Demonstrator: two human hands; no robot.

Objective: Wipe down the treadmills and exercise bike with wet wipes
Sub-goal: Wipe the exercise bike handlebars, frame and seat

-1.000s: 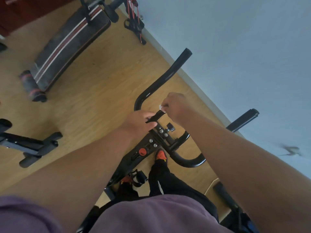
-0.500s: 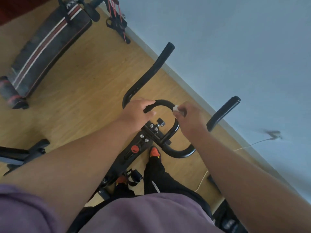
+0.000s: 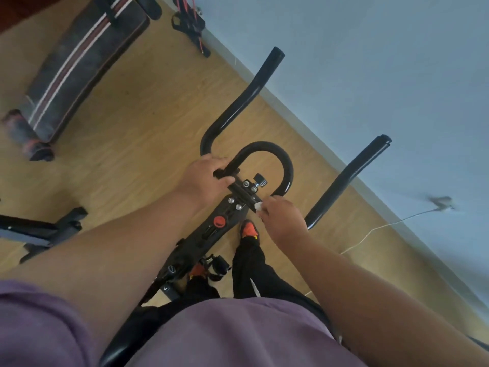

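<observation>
The black exercise bike's handlebar loop (image 3: 275, 152) curves in front of me above the stem with its red knob (image 3: 219, 221). My left hand (image 3: 205, 178) grips the left end of the loop where it meets the clamp. My right hand (image 3: 281, 218) pinches a small white wet wipe (image 3: 258, 206) and presses it against the right side of the clamp, at the base of the loop. Two long black handle bars (image 3: 247, 102) (image 3: 346, 178) stick out toward the wall.
A padded sit-up bench (image 3: 79, 62) lies on the wooden floor at upper left. A black equipment frame (image 3: 39, 229) sits at the left edge. The blue wall (image 3: 370, 62) runs close on the right, with a white cable (image 3: 370, 231) along the floor.
My right hand has slid the wipe down the right side of the loop to the clamp. My left hand has kept its grip on the loop's left end.
</observation>
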